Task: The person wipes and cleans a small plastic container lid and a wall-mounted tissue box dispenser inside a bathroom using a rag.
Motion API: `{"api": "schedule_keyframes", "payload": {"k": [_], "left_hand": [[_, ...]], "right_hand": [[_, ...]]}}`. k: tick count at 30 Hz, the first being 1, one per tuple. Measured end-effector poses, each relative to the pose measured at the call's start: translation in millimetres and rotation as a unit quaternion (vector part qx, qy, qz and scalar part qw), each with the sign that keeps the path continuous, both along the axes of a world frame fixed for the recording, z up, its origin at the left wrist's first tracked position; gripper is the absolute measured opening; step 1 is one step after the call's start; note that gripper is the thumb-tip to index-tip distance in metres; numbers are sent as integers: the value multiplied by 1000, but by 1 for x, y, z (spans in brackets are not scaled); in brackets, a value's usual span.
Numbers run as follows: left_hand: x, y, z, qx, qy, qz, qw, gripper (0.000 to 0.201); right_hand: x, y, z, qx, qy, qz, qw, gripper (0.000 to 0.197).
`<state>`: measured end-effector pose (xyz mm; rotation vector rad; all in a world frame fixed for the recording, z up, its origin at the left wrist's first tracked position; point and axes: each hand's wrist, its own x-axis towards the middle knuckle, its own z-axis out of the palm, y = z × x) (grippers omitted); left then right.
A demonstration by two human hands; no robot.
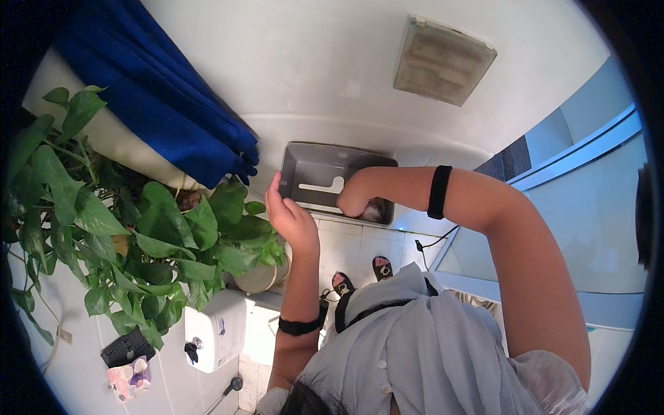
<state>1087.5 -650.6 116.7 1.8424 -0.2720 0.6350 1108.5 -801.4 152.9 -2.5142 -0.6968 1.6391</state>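
Observation:
A grey plastic bin (315, 155) with a slotted bottom sits against the white wall ahead of me. My right hand (356, 195) reaches down into its right side, wrist bent. Its fingers are hidden, so I cannot tell if they hold anything. A small whitish, blurry thing (374, 209) lies beside that hand in the bin's near right corner. My left hand (293, 220) is raised near the bin's left rim, fingers stretched upward and palm turned toward the bin, with nothing seen in it. Both wrists wear black bands.
A leafy potted plant (166, 221) fills the left side below a hanging blue towel (166, 76). A translucent box (445, 61) is on the wall above. Blue-framed glass panels (581, 235) stand at right, near a black cable (436, 242). A white dispenser (216, 330) is lower left.

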Motion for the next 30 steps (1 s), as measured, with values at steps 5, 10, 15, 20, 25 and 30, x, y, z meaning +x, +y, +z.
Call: {"api": "schedule_keyframes", "payload": {"k": [5, 10, 15, 20, 25, 30], "left_hand": [[0, 1, -1, 4, -11, 8, 1000, 44], [0, 4, -2, -4, 9, 4, 1000, 44], [-2, 4, 0, -4, 28, 1, 1000, 43], [1, 3, -4, -9, 18, -24, 1000, 42], [1, 7, -3, -18, 32, -27, 999, 43], [4, 6, -5, -11, 24, -31, 999, 44]], "right_hand": [[-2, -6, -8, 23, -28, -89, 995, 32], [-4, -7, -7, 46, -31, -157, 986, 31], [15, 9, -32, 265, -13, -372, 889, 13], [28, 18, -49, 446, -1, -311, 840, 23], [1, 20, -29, 347, -297, -206, 866, 31], [-5, 19, -41, 263, -431, -178, 845, 30]]}}
